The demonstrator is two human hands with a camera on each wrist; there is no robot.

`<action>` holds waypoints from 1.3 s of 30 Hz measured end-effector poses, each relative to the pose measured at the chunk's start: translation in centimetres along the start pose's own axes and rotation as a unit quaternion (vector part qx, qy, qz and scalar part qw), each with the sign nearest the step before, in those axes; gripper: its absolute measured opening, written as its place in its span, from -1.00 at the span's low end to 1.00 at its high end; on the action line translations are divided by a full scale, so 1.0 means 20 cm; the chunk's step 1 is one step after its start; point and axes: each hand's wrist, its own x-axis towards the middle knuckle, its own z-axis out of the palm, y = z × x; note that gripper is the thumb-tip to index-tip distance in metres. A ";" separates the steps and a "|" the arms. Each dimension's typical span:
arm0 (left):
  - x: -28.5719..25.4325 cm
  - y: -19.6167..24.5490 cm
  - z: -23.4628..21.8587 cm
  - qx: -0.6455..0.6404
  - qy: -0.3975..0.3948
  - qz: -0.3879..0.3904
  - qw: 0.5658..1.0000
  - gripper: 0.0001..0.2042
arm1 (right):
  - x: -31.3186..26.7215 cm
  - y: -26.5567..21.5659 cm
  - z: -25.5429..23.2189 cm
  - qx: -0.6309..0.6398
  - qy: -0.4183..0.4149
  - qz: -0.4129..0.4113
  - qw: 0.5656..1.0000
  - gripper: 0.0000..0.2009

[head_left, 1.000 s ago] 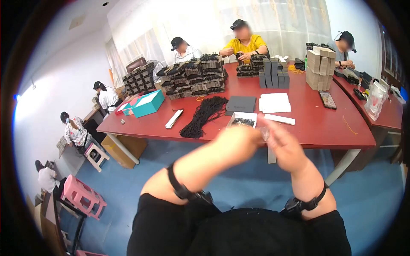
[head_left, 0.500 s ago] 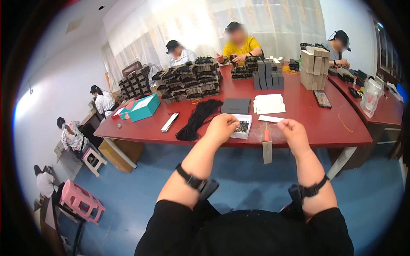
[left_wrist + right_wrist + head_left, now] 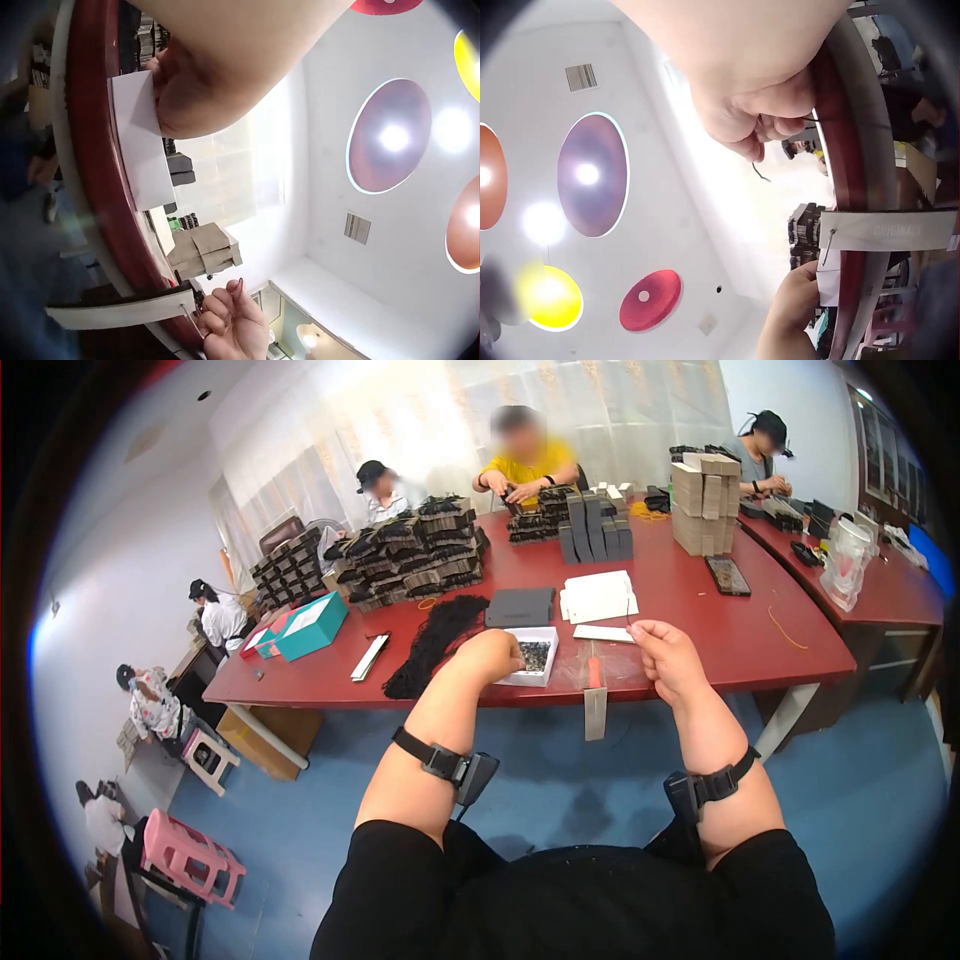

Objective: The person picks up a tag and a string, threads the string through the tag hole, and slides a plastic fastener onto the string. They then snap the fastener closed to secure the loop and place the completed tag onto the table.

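A: Risks, L to R?
B: Shallow white card box (image 3: 142,146) of small dark pcs (image 3: 535,650) is set nr the red desk (image 3: 690,585)'s front edge; L hand (image 3: 490,655) is dipped in. Grip can't be told, fingertips hidden. If the wall's nudged, pcs may be spilled.
A: Long grey card strip (image 3: 595,712)?
B: Overhung past the edge; might be knocked by a forearm.
A: R hand (image 3: 668,658)?
B: Thin black cord (image 3: 760,173) is pinched; could be dropped if the pinch is slackened.
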 end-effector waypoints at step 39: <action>-0.58 0.44 0.19 -0.666 0.213 0.069 0.712 -0.86 | -0.43 0.09 0.37 -0.299 0.001 -0.447 0.843 -0.91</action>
